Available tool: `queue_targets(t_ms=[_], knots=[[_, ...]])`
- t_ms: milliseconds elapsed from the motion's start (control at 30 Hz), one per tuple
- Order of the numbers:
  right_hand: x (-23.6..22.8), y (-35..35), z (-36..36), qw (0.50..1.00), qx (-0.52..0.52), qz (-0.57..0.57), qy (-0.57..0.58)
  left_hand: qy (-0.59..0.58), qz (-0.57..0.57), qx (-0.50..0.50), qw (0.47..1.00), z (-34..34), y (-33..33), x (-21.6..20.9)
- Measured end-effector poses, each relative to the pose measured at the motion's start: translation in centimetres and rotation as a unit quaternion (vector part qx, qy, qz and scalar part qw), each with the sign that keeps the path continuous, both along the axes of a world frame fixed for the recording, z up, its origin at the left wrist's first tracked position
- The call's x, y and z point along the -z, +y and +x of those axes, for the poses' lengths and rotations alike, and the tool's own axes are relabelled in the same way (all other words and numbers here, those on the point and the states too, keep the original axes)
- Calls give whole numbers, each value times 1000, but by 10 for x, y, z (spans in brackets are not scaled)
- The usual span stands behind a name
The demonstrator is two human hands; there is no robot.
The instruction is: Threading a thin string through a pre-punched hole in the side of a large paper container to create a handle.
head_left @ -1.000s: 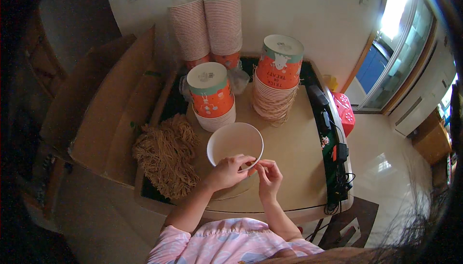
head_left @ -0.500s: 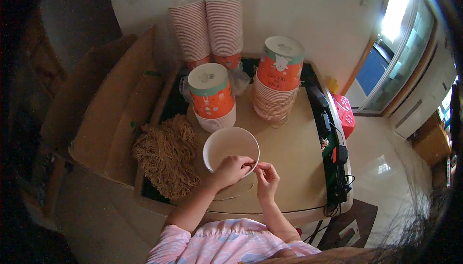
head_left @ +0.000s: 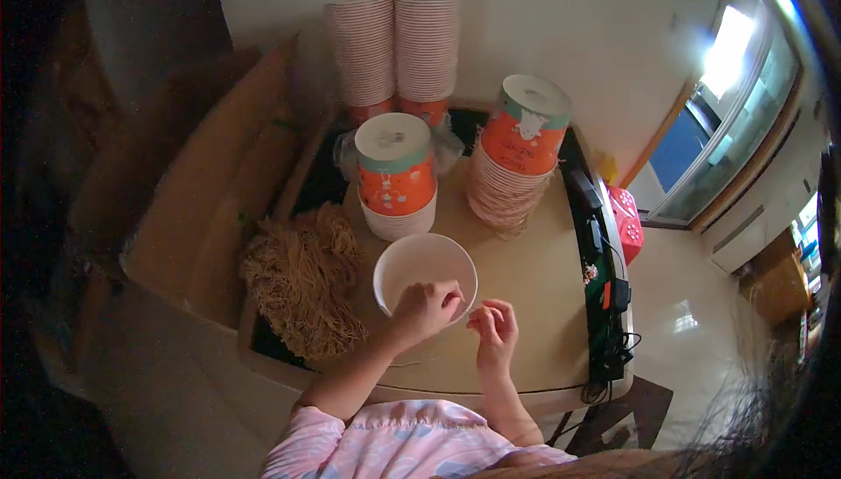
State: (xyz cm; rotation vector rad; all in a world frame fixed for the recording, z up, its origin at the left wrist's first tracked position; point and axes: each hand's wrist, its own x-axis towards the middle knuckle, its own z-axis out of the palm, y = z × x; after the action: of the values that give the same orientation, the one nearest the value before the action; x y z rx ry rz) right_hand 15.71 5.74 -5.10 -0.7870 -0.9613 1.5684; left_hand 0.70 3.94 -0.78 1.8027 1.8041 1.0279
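A white paper bucket (head_left: 405, 271) stands mouth up on the table in front of me. My left hand (head_left: 427, 311) reaches over its near rim, its fingers closed in a pinch at the inner right side, seemingly on a thin cord. Just outside that rim is my right hand (head_left: 495, 332), thumb and forefinger close together and the other fingers loosely curled; what they pinch is too small to make out. A short length of tan cord (head_left: 405, 364) lies near the table's front edge. Left of the bucket is a heap of cut tan cords (head_left: 307, 282).
Behind the bucket stands an upside-down stack of orange buckets (head_left: 397, 183). Another stack (head_left: 523, 142), with cords hanging from it, is at the right. Two tall stacks (head_left: 427, 50) rest against the wall. Cardboard (head_left: 206, 190) borders the left; a power strip (head_left: 620, 295) lines the right edge.
Both hands have shifted slightly, the right one a little away from the rim with its fingers looser. The cord's loop in front of the bucket has shrunk to a short visible piece.
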Motion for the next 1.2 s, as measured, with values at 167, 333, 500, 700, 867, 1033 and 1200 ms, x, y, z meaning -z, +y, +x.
queue_targets(t_ms=[167, 333, 500, 700, 867, 1033, 1200], knots=[[-25, 0, -4, 987, -33, 127, -91, -77, -6, 9, 997, -12, -7, -10], [-48, 5, -18, 931, -74, 209, -290, -95, -18, 19, 995, -17, -10, -6], [-43, 10, -19, 904, -60, 251, -340, -204, 4, 26, 979, -10, -11, -5], [-51, 10, -15, 858, -59, 307, -407, -249, 6, 54, 967, -13, -7, 15], [-63, 16, -15, 806, -93, 355, -464, -223, 4, 51, 973, -15, -2, 13], [-68, 18, -13, 829, -116, 322, -443, -225, -14, 13, 974, -18, 7, 21], [-54, 26, -9, 879, -129, 284, -360, -505, -153, 33, 849, -25, 14, 12]])
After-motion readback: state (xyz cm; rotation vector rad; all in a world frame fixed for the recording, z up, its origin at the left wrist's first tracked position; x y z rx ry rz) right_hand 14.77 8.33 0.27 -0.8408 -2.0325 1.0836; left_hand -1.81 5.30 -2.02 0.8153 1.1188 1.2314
